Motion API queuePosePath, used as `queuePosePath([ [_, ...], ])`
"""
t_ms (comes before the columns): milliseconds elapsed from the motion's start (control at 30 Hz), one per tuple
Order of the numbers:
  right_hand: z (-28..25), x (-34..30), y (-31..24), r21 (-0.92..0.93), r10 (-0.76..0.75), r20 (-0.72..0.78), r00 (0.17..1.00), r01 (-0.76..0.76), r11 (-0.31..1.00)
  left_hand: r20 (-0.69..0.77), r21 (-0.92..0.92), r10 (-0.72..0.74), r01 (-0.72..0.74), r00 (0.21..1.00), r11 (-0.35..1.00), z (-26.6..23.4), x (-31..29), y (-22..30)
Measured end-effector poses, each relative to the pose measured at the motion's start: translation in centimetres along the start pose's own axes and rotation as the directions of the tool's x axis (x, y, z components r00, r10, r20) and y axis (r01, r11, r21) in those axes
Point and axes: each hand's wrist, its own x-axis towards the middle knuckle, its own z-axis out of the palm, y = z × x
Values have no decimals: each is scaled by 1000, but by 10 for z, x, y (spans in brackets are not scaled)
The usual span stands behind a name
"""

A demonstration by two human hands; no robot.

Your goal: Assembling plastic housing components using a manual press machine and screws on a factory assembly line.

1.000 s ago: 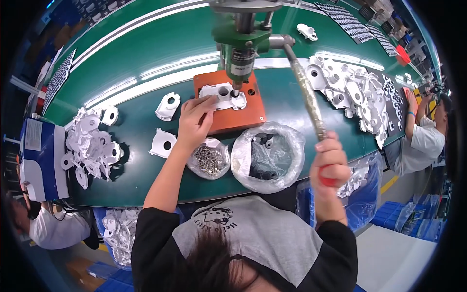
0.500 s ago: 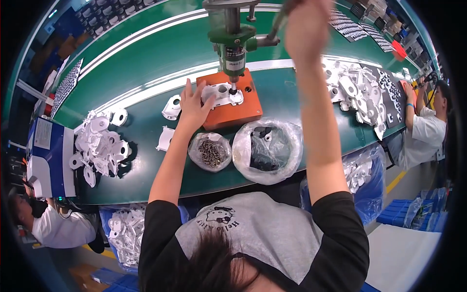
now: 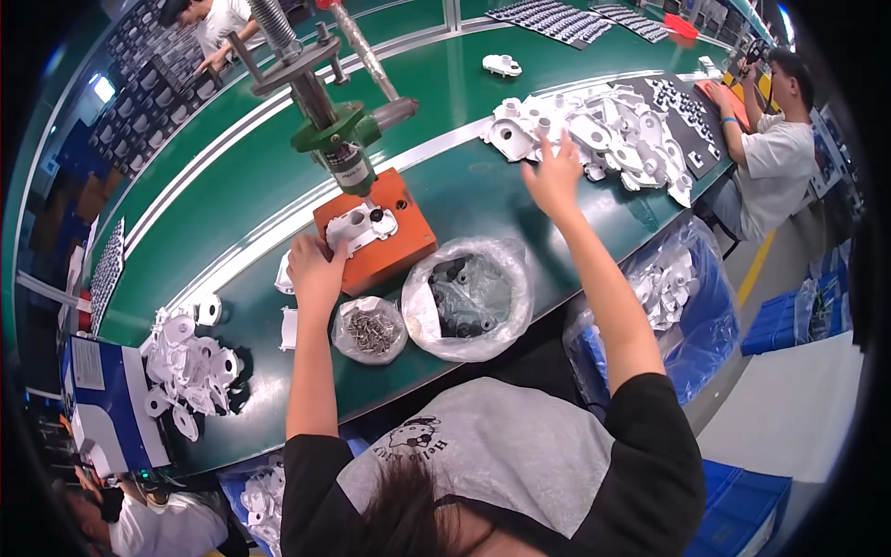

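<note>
Below, green worktop (image 3: 464, 209). Heaped on its right, a pile of white parts (image 3: 603, 130). Further left, green press (image 3: 336, 139) above orange block (image 3: 397, 249). At the pile's near edge, right hand (image 3: 554, 181), fingers spread and released. Beside the block, left hand (image 3: 316, 269), fingers at the left end of a white housing (image 3: 364, 230) lying on that block; impossible to tell whether gripping.

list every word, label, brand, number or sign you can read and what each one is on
Grey shirt: dark lettering beside a cartoon print, wording not quoted here.
Green press: white label, print too small and blurred to read.
Blue-and-white machine: pale label, too small to read.
</note>
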Motion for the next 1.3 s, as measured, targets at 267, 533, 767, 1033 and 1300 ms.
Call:
queuePosePath([
  [267, 22, -33, 67, -38, -165, -165, 972, 161, 986, 115, -368, -74, 111, 991, 923, 12, 7, -5],
  [533, 26, -31, 67, 25, -54, -118, 992, 57, 998, 111, -691, -335, 315, 936, 651, -6, 21, -43],
  [767, 44, -29, 85, 100, -119, -41, 992, 123, 987, -335, 83, 80, -55, 939, 995, 4, 57, -137],
  [1033, 24, -37, 86, 355, -200, 24, 980, 178, 918, -239, 454, -228, 317, 944, 833, -56, 57, -242],
  [1300, -22, -71, 65, 393, -214, 193, 957, 125, 911, 95, 813, -485, 213, 869, 541, -99, 40, -291],
])
